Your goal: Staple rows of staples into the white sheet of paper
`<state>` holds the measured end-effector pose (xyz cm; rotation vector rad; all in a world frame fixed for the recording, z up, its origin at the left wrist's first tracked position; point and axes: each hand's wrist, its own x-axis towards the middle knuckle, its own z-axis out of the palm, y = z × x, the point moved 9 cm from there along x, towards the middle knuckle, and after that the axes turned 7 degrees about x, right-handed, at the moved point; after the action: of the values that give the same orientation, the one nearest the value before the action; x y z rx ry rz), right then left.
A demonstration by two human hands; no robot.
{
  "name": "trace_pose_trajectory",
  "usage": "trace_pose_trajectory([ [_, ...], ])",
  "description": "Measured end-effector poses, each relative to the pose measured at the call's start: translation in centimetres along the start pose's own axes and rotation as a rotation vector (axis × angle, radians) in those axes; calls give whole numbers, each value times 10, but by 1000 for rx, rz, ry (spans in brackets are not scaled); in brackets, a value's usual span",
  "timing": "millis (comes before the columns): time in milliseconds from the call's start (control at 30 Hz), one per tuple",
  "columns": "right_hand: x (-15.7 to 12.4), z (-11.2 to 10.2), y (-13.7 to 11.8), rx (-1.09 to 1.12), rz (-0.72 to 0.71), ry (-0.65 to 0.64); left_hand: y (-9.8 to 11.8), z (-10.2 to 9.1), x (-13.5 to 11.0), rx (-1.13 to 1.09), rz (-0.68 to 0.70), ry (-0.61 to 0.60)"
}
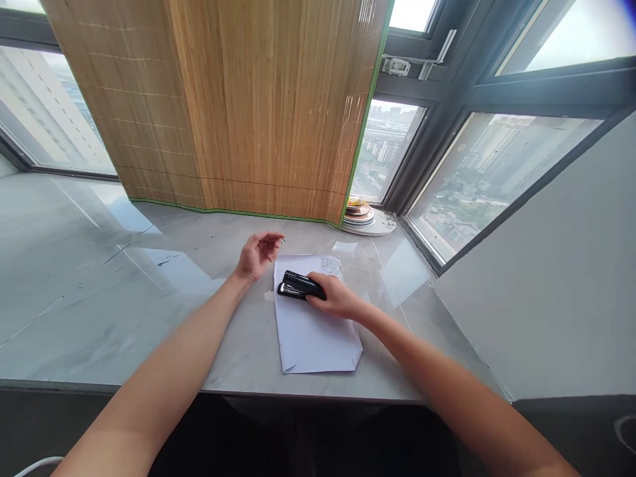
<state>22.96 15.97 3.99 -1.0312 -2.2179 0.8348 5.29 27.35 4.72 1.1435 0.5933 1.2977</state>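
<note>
Forearms reached over the near edge of the bench [99, 298]. Right hand [338, 299] gripped the right end of the stapler [299, 286]; left hand [258, 254] hung loosely curled and empty. With nothing pinning it, the paper [313, 334] looked likely to skew on the smooth bench under a press, and the left fingers were near the stapler's mouth. Stapler lay across the paper's far part, left of the right hand; the left hand hovered just beyond the far left corner, apart from it.

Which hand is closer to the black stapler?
Right. The right hand holds the black stapler by its right end, on the paper. The left hand is open, beyond and left of it, not touching.
</note>
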Motion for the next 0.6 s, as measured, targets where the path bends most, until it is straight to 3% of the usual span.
trace_pose_trajectory([
  [167,-15,-18,8,-41,-21,44,-18,32,-11,234,-48,-223],
  [433,-12,-6,-1,-20,-86,56,-16,39,-16,509,54,-295],
  [600,-20,-35,-2,122,-167,83,-16,42,-18,605,59,-314],
])
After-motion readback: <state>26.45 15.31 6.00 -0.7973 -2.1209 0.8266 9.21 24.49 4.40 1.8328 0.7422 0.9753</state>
